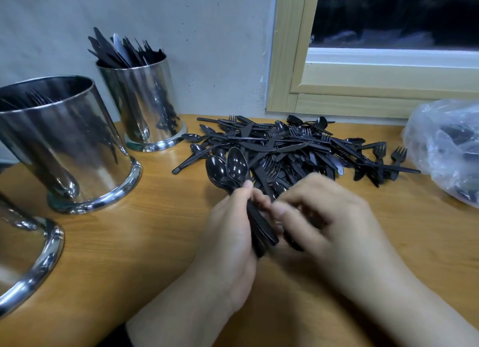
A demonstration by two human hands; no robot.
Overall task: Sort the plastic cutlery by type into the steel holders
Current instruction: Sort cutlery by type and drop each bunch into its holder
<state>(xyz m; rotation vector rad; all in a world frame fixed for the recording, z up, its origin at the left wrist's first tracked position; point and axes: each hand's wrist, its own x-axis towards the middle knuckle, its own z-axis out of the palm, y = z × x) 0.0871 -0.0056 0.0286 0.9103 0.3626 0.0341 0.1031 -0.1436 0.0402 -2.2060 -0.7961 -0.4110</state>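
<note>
Two bare hands meet low in the middle of the view, just in front of a pile of black plastic cutlery. The left hand (233, 230) is curled around a bunch of black spoons (234, 169), thumb and fingers pinching the handles so the bowls fan upward and away from the person. The right hand (318, 211) is blurred; its fingers are bent toward the spoon handles and seem to pinch a dark piece there, though the blur hides exactly what it has. Beyond the hands, the cutlery pile (298, 149) of mixed forks, knives and spoons lies spread on the wooden bench (155, 243). To the left stand shiny steel holders: a far holder (145, 102) against the wall, filled with upright black pieces that look like knives; a nearer, wider holder (64, 144) with fork tines showing inside its rim; and the edge of a third holder (28, 263) cut off at the left border. At the far right a clear plastic bag (445, 147) holds more dark cutlery. Behind the bench are a pale wall and a window frame (337, 90).
</note>
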